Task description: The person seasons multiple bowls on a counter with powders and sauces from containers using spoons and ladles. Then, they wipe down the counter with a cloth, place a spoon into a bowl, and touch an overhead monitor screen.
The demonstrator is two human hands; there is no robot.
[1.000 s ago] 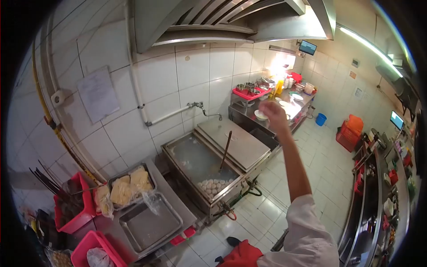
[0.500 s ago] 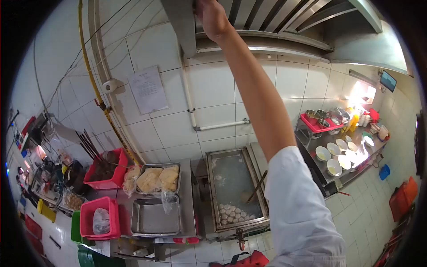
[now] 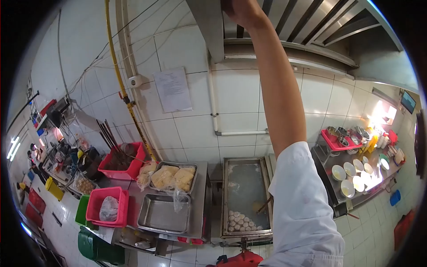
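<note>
My right hand (image 3: 245,12) is raised at the top edge of the view, by the left side of the metal extractor hood (image 3: 211,31). Its fingers are cut off or in shadow, so their grip cannot be made out. Sloping slats (image 3: 296,24) of the hood lie just right of the hand. Below the white-sleeved arm is a rectangular metal vat (image 3: 226,191) of cloudy liquid. Pale round balls (image 3: 242,221) cluster at its near end, and a wooden stick (image 3: 264,205) leans in it, partly behind the sleeve. My left hand is out of view.
Left of the vat, a metal table holds an empty steel tray (image 3: 163,213), a tray of bagged yellowish food (image 3: 180,177) and pink baskets (image 3: 106,204). Several white bowls (image 3: 347,188) stand on the right counter. A green bin (image 3: 101,247) is lower left. A person (image 3: 37,153) appears far left.
The whole scene has shifted to the right in view as the head turned left. My right hand stays raised by the hood. More of the far-left room and the green bin shows.
</note>
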